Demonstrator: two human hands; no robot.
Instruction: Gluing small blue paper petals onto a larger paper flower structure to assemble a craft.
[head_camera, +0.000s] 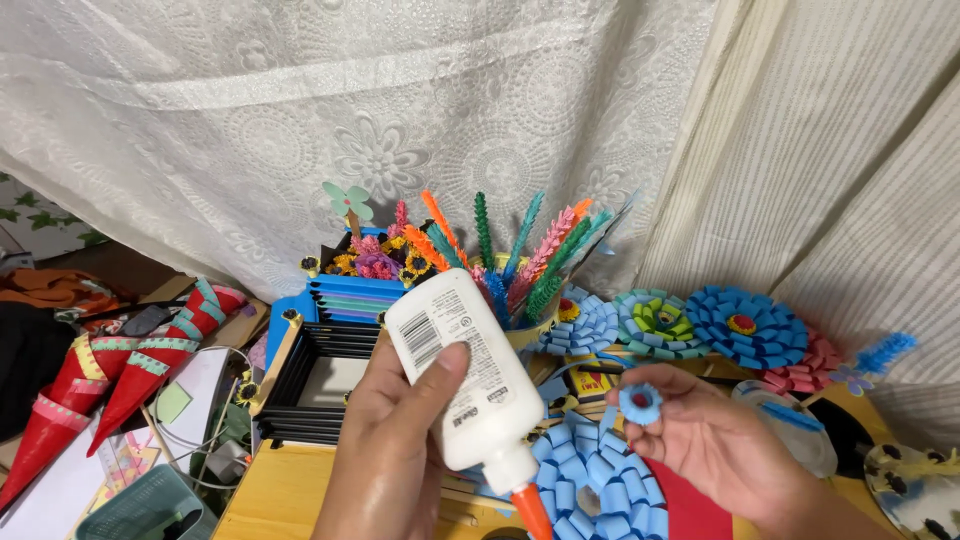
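The left hand (385, 450) grips a white glue bottle (465, 375), fingers wrapped around its body and the thumb pressed on the label. The bottle tilts nozzle-down, its orange tip (532, 513) pointing at the lower edge of view, just above a blue looped-paper flower (595, 490) lying on red paper (690, 505). The bottle bears a barcode label and looks smooth and full-bodied. The right hand (710, 450) pinches a small blue paper ring (640, 402) with a red centre between thumb and fingertips, held just right of the bottle. Behind stand paper flowers (745, 325), a black frame (320, 385) and red cones (110, 375).
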